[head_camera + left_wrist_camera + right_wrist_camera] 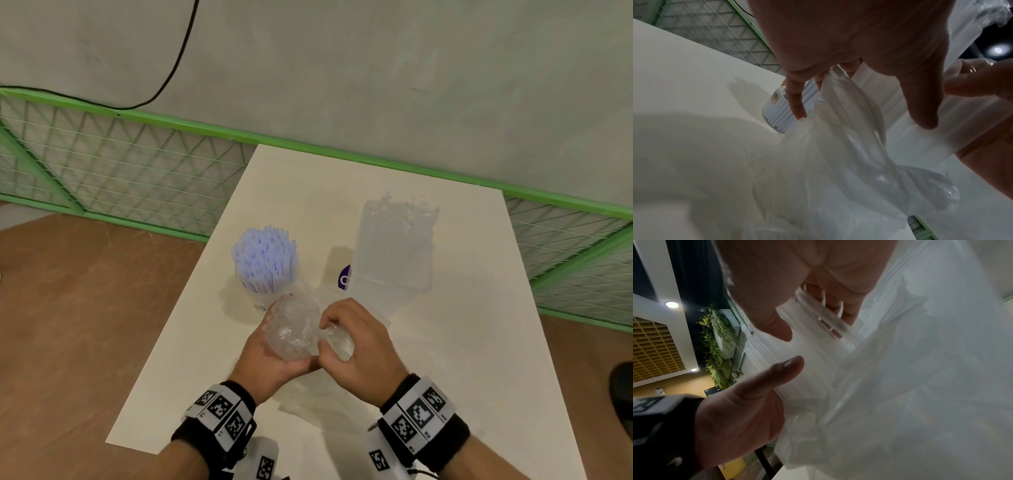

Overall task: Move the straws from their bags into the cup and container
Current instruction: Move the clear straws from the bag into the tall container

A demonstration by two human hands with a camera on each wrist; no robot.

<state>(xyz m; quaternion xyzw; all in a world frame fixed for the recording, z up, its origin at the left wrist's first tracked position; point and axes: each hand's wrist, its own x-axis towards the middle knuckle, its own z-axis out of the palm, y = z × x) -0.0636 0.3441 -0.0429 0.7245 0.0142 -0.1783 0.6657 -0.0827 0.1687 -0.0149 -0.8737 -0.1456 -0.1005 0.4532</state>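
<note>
A crumpled clear plastic bag [294,329] is held over the near middle of the white table [462,359] by both hands. My left hand [274,359] cups it from below with fingers curled round it. My right hand [356,339] pinches its right side. In the left wrist view the bag [838,146] hangs from the left hand's fingers [795,97]. A cup [263,294] packed with pale blue straws [263,253] stands just beyond the hands. A tall clear container [394,253] stands behind on the right, with clear plastic [407,209] bunched at its top. Its contents are hard to make out.
Another flat clear bag [308,404] lies on the table under my wrists. A purple-marked label [345,277] shows beside the container. A green mesh fence [137,171] runs behind the table, and brown floor [85,308] lies to the left. A dark shoe [623,394] is at the right edge.
</note>
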